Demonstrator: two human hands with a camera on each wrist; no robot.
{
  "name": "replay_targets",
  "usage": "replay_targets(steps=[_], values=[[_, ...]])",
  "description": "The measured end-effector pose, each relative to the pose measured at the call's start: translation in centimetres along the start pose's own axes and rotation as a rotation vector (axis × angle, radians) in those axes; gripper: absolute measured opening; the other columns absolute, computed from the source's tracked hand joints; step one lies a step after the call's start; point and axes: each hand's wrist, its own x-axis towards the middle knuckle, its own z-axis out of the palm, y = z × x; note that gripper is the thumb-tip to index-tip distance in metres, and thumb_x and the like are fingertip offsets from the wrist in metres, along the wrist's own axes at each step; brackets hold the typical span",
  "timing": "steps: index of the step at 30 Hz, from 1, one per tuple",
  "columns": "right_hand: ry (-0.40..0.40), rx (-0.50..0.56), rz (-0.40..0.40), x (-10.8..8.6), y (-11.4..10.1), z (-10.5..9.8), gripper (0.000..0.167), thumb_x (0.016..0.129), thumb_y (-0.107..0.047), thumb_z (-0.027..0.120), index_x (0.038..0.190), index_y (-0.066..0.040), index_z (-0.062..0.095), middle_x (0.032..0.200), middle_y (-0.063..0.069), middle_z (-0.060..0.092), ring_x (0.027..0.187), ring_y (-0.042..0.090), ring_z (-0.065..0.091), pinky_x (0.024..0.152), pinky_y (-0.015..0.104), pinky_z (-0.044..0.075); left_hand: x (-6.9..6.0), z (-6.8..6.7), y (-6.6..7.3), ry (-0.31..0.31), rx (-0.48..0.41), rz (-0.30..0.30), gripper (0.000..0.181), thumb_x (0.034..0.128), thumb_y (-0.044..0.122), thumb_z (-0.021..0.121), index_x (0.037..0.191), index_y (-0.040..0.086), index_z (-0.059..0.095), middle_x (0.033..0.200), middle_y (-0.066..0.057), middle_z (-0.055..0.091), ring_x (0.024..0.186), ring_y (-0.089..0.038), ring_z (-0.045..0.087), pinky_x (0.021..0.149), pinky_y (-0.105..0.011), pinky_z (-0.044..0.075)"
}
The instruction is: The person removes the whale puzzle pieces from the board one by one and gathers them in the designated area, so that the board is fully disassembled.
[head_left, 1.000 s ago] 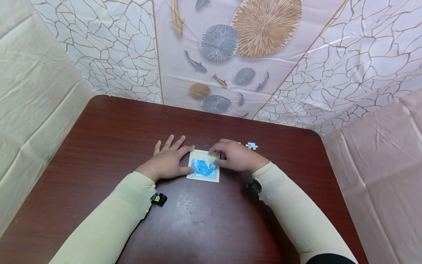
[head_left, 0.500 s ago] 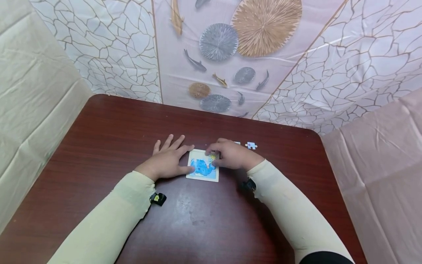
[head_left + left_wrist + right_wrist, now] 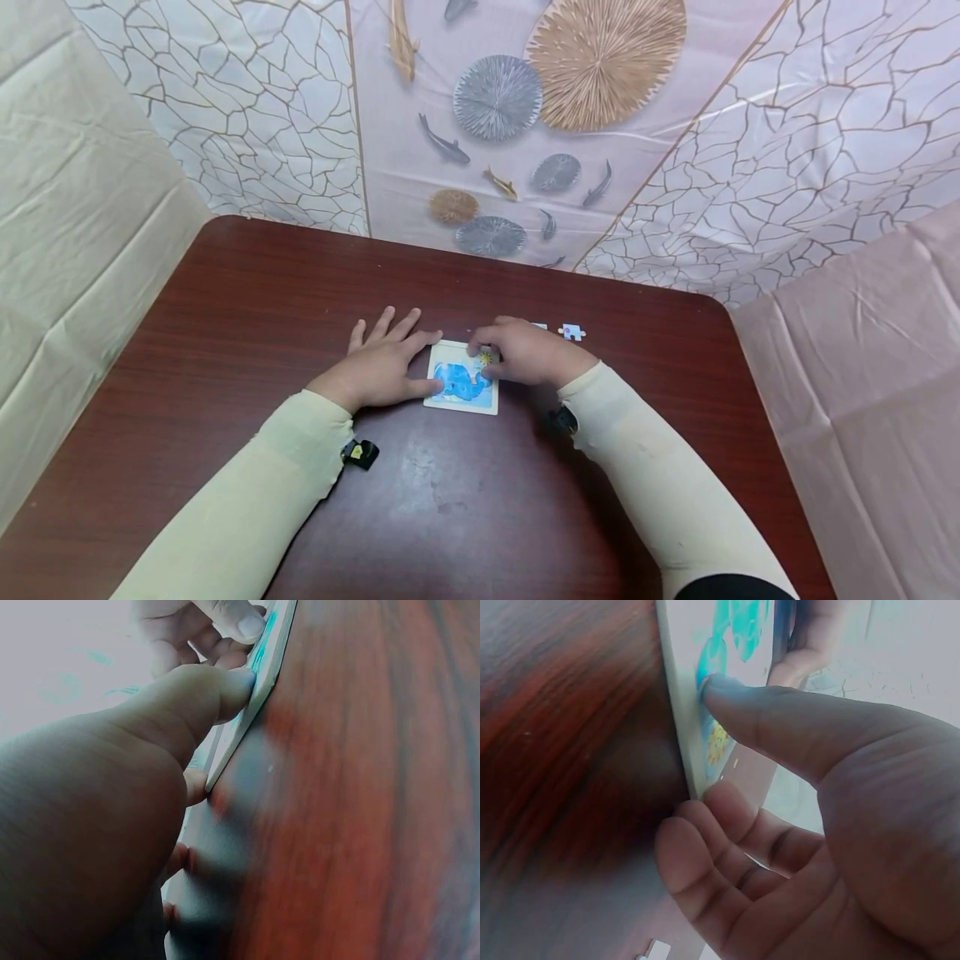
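Observation:
A small square jigsaw puzzle (image 3: 461,408) with a pale frame lies flat on the table; it pictures a blue whale and a yellow sun. My left hand (image 3: 372,371) rests at its left side, fingers spread on the table. In the left wrist view the left thumb (image 3: 232,694) presses on the puzzle's face near the edge. At the upper right corner, my right hand (image 3: 536,354) curls round the sun part. The right wrist view has the right thumb (image 3: 735,705) on the picture and the other fingertips bunched at the rim. Whether a piece sits loose beneath is hidden.
A loose jigsaw piece (image 3: 572,332) lies beyond my right hand, and another piece (image 3: 540,325) is partly covered by that hand. The dark red-brown table (image 3: 420,500) ends at a patterned cloth backdrop (image 3: 277,108), with plain cloth at both sides.
My right hand has shifted slightly left over the puzzle's upper right corner, uncovering more of the nearer loose piece. Since half a second ago it barely moves. The left hand stays put.

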Motion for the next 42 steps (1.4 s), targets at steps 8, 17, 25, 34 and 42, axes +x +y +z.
replay_targets(steps=[8,17,25,34,42], values=[[-0.025,-0.002,0.026,0.3,-0.2,-0.2,0.032,0.100,-0.020,0.087,0.131,-0.025,0.078,0.112,0.004,0.069,0.097,0.019,0.061,0.084,0.036,0.058,0.1,0.0,0.1,-0.003,0.002,0.002,0.091,0.1002,0.075,0.070,0.177,0.040,0.036,0.192,-0.003,0.004,0.177,-0.044,-0.010,0.133,-0.079,-0.006],[0.064,0.069,0.009,-0.1,0.2,0.4,0.028,0.098,-0.019,0.091,0.108,-0.019,0.064,0.097,0.002,0.064,0.091,0.019,0.060,0.081,0.037,0.053,0.0,-0.1,0.1,-0.002,-0.002,-0.004,0.091,0.1002,0.074,0.071,0.177,0.040,0.036,0.192,-0.003,0.004,0.177,-0.043,-0.011,0.134,-0.078,-0.007],[0.187,0.131,-0.056,-1.3,1.4,2.3,0.021,0.102,-0.018,0.086,0.115,-0.022,0.070,0.103,-0.007,0.070,0.094,0.015,0.063,0.089,0.038,0.058,-0.1,-0.1,0.1,-0.006,0.003,-0.004,0.091,0.1003,0.074,0.071,0.178,0.040,0.035,0.192,-0.003,0.004,0.177,-0.043,-0.011,0.133,-0.079,-0.006],[0.310,0.231,-0.023,-2.9,2.8,2.8,0.024,0.109,-0.014,0.075,0.127,-0.029,0.083,0.123,-0.009,0.077,0.111,0.012,0.070,0.101,0.041,0.061,-0.1,-0.1,0.2,-0.003,-0.002,-0.009,0.091,0.1000,0.073,0.072,0.177,0.040,0.036,0.192,-0.003,0.003,0.177,-0.043,-0.011,0.134,-0.078,-0.007],[0.378,0.274,0.061,-5.0,4.9,2.0,0.032,0.112,-0.015,0.071,0.139,-0.030,0.080,0.127,-0.006,0.074,0.092,0.010,0.073,0.083,0.035,0.065,-0.2,-0.1,0.2,0.000,-0.015,-0.003,0.092,0.1000,0.073,0.073,0.178,0.040,0.036,0.192,-0.002,0.003,0.177,-0.042,-0.012,0.134,-0.078,-0.008]])
